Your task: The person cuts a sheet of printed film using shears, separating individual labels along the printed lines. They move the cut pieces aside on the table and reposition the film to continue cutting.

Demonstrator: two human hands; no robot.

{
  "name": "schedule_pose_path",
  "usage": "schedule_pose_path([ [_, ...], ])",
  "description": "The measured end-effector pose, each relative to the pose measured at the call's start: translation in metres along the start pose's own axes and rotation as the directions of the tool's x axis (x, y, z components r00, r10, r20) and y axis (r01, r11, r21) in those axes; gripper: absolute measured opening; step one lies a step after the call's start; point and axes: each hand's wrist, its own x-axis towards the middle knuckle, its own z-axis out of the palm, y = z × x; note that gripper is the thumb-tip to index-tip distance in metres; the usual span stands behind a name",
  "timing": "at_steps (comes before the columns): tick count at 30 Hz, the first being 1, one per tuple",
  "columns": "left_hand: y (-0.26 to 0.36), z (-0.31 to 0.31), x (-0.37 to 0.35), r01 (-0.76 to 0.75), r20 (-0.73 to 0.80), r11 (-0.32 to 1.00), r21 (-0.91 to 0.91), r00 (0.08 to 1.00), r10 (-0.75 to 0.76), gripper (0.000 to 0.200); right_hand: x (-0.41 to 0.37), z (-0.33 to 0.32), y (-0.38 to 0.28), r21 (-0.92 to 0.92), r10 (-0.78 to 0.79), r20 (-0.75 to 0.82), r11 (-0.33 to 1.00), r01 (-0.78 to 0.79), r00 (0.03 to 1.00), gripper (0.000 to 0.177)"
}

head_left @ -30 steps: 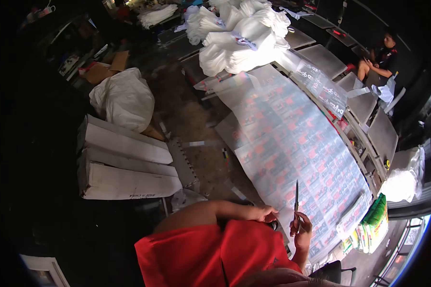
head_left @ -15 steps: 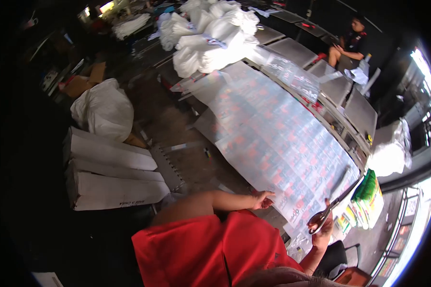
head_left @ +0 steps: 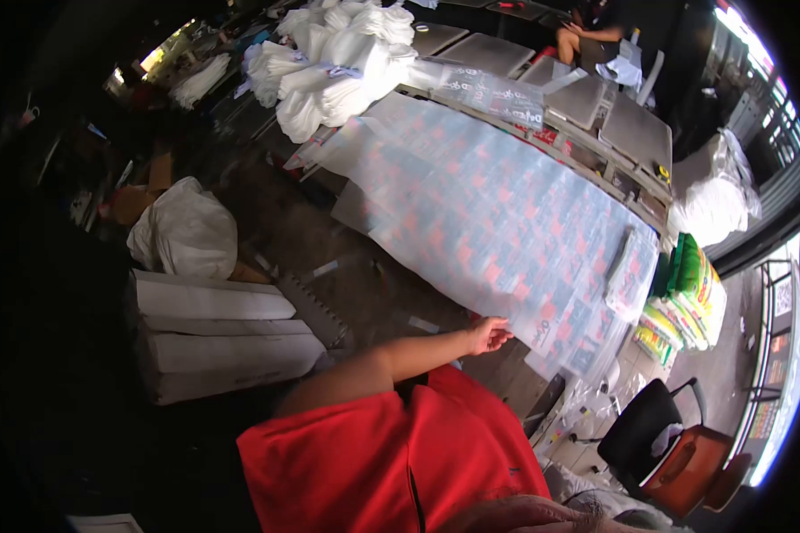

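Observation:
My left hand (head_left: 488, 336) is at the near edge of a large printed plastic sheet (head_left: 480, 204), its fingers curled closed on that edge. The sheet is whitish and translucent with rows of red and blue print, spread flat over a long table. A folded printed piece (head_left: 631, 271) lies on its right end. My right hand is out of view, and the scissors cannot be seen.
White bundles (head_left: 338, 80) are heaped at the table's far end. Green-yellow sacks (head_left: 684, 293) and a black chair (head_left: 640, 426) stand to the right. Long white boxes (head_left: 227, 342) and a white sack (head_left: 187, 231) lie left. A person (head_left: 591, 40) sits beyond the metal panels (head_left: 640, 133).
My right hand and the scissors have left the view. The camera view has shifted, so the table appears higher and further left. My left hand stays at the sheet's edge.

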Motion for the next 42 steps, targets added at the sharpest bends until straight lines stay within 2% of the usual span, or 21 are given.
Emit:
schedule_pose_path([
  [3,-0.002,0.009,-0.004,-0.022,-0.015,1.0,-0.009,1.0,0.022,0.029,0.0,-0.032,-0.003,-0.054,-0.17,-0.164,0.985,0.163,0.972,0.019],
  [7,-0.009,0.014,0.009,-0.062,-0.014,0.998,0.001,0.998,0.062,0.029,-0.005,-0.084,-0.022,-0.19,-0.371,-0.392,0.928,0.321,0.842,0.02],
  [10,-0.011,0.026,0.004,-0.057,-0.029,0.998,-0.02,0.998,0.057,0.029,-0.012,-0.117,-0.036,-0.262,-0.44,-0.513,0.898,0.354,0.737,0.02],
  [16,-0.009,0.032,0.012,-0.052,0.005,0.999,0.005,0.999,0.052,0.03,-0.027,-0.15,-0.056,-0.335,-0.492,-0.628,0.871,0.36,0.604,0.022],
  [22,-0.003,0.032,0.027,-0.041,0.006,0.999,0.016,0.999,0.041,0.027,-0.042,-0.15,-0.071,-0.387,-0.515,-0.666,0.857,0.341,0.539,0.024],
  [26,-0.006,0.029,0.033,-0.041,0.018,0.999,0.032,0.999,0.04,0.025,-0.045,-0.135,-0.08,-0.403,-0.521,-0.651,0.854,0.33,0.552,0.025],
  [31,-0.003,0.02,0.021,0.009,0.007,0.999,0.041,1.0,-0.009,0.027,-0.034,-0.095,-0.077,-0.434,-0.526,-0.546,0.843,0.317,0.652,0.027],
  [35,0.008,0.012,0.015,0.028,-0.029,0.999,0.035,0.999,-0.027,0.027,-0.025,-0.052,-0.07,-0.444,-0.507,-0.407,0.837,0.321,0.759,0.029],
  [38,0.012,0.002,0.016,0.028,-0.013,0.999,0.025,1.0,-0.027,0.024,-0.02,-0.011,-0.06,-0.451,-0.465,-0.246,0.832,0.324,0.85,0.03],
  [42,0.02,0.002,0.015,0.038,-0.032,0.998,0.052,0.999,-0.036,0.024,-0.019,0.034,-0.044,-0.458,-0.392,-0.052,0.827,0.327,0.918,0.032],
])
